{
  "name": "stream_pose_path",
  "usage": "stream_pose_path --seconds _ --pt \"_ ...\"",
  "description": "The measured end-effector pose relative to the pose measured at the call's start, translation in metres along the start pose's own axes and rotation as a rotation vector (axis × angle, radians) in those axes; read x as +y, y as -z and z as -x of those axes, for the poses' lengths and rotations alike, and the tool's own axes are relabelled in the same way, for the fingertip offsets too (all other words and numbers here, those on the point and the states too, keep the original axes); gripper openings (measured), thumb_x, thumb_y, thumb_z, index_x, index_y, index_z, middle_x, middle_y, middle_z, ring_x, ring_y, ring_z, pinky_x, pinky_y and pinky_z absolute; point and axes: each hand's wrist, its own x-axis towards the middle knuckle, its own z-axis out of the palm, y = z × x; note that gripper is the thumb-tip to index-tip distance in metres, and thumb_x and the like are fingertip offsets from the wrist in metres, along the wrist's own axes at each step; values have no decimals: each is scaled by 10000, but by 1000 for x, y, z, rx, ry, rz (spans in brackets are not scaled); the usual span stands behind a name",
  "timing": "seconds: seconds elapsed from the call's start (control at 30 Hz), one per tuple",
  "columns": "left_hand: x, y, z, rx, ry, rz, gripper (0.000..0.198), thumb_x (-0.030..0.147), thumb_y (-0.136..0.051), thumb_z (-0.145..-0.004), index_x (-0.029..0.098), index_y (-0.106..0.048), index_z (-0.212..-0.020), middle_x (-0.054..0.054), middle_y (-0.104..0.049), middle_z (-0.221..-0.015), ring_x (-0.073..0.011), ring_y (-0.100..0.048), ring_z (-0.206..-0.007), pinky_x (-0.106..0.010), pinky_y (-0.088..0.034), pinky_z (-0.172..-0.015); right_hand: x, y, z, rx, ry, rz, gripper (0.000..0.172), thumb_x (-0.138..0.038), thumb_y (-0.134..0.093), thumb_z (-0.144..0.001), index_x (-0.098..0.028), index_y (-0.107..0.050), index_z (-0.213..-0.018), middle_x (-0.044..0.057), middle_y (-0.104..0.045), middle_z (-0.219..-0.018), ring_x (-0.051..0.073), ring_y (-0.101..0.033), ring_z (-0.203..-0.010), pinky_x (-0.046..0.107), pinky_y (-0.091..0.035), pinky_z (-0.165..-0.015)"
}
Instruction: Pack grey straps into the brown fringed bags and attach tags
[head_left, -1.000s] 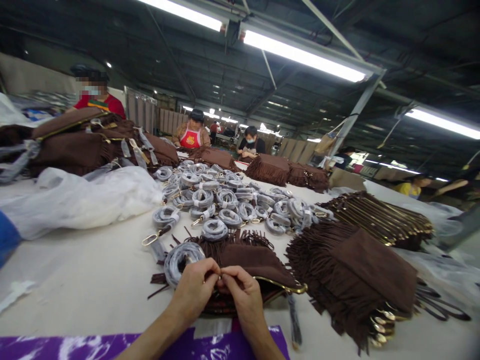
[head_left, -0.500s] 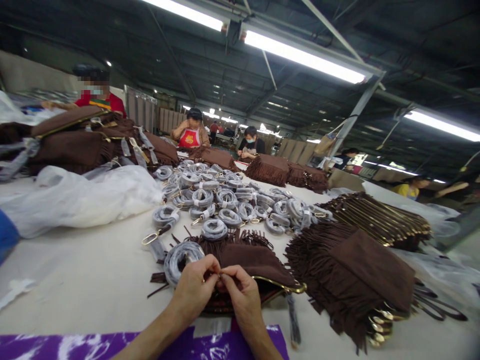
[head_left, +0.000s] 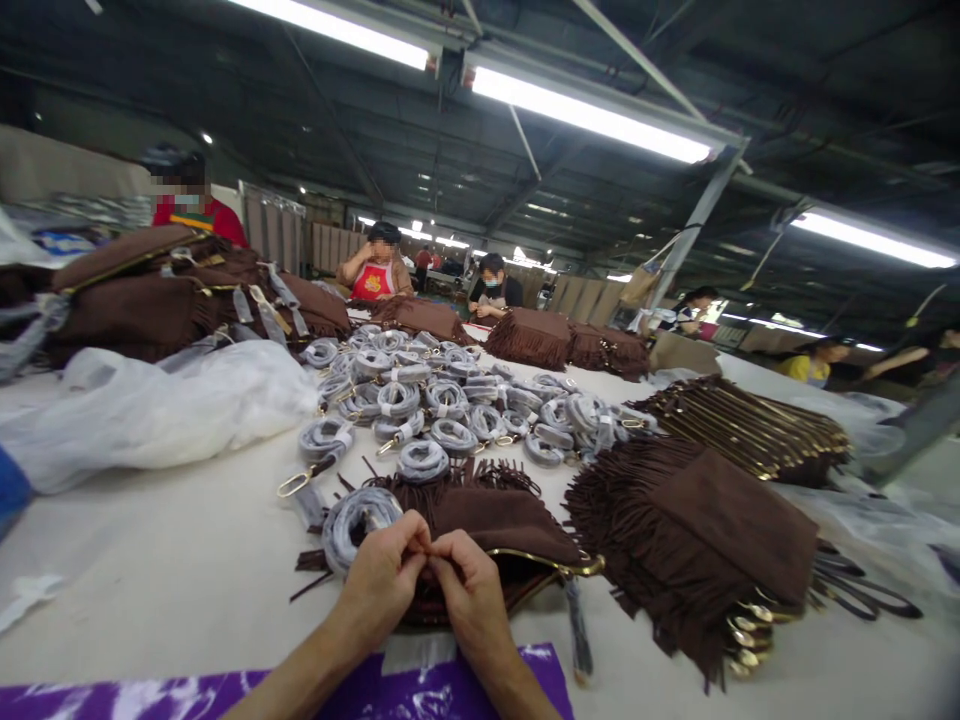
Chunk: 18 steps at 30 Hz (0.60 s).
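Left fingers (head_left: 411,528) and right fingers (head_left: 457,550) pinched narrow, held item indiscernible; fringed brown bag (head_left: 499,520) beneath, round plastic-wrapped strap (head_left: 345,535) leftward.

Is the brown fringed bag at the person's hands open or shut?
Open: on the brown bag, the gold zip edge stands apart beside the right hand, a dark gap showing beneath.

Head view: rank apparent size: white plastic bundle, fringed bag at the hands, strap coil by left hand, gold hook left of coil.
White plastic bundle and fringed bag: too close to rank; bag partly covered
Strap coil
Gold hook
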Motion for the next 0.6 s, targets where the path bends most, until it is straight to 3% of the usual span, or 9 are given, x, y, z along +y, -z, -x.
stream_pose_path --seconds 0.07,0.13,0.2,0.23,0.3,0.33,0.4,0.5,0.6 --pt "2 15 -2 -24 -16 -16 76 216 -448 -771 216 -523 -769 13 -594 -660 -167 -564 -638 -256 -415 -626 0 3 2 -20 -16 -21 172 -213 -547 -859 -212 -713 -903 26 -669 -845 161 -629 -758 245 -497 -699" --pt "1 37 -6 82 -45 -167 189 261 -427 -813 202 -581 -906 -50 -666 -864 -205 -612 -799 -302 -464 -738 -1 13 7 19 -54 -54 255 -267 -515 -892 -215 -681 -1079 61 -684 -966 173 -662 -731 266 -535 -656" --pt "-4 59 -10 192 -22 -425 294 287 -433 -814 169 -599 -1025 -122 -641 -1104 -263 -586 -1019 -376 -446 -889 -4 32 12 65 -26 36 273 -289 -484 -916 -220 -667 -1106 80 -685 -1003 186 -676 -723 288 -553 -647" --pt "-6 69 -11 178 20 -550 316 295 -445 -806 152 -606 -1037 -142 -627 -1140 -287 -566 -1071 -406 -425 -931 -7 44 14 74 25 153 255 -275 -488 -915 -227 -676 -1080 85 -686 -1021 203 -680 -783 310 -555 -706" --pt "-11 81 -13 34 127 -716 289 293 -458 -799 141 -618 -985 -149 -646 -1071 -303 -578 -1052 -415 -423 -920 -13 69 18 52 145 473 252 -196 -543 -870 -242 -683 -1074 98 -666 -1136 260 -626 -1034 388 -490 -920" --pt "-12 84 -13 -46 175 -755 255 275 -451 -801 148 -615 -950 -136 -659 -1008 -295 -599 -999 -397 -439 -873 -15 80 18 25 184 636 298 -154 -577 -833 -242 -676 -1100 105 -645 -1198 287 -573 -1130 427 -434 -992" --pt "-10 85 -13 -102 223 -790 203 218 -419 -806 162 -585 -907 -116 -662 -944 -271 -620 -922 -354 -445 -779 -19 96 16 -74 188 906 358 -96 -603 -793 -233 -670 -1117 113 -641 -1205 305 -562 -1129 444 -425 -976" --pt "3 82 -11 -19 200 -834 148 154 -398 -799 182 -525 -869 -88 -645 -882 -247 -616 -857 -323 -425 -717 -24 105 4 -254 125 1128 213 -95 -556 -852 -215 -701 -950 84 -692 -967 242 -632 -901 331 -469 -774" --pt "26 78 -7 123 29 -802 122 139 -420 -780 205 -499 -846 -51 -613 -823 -231 -588 -822 -312 -426 -714 -29 104 -16 -318 91 1088 179 -179 -532 -910 -201 -705 -867 67 -694 -874 205 -633 -842 272 -425 -705"
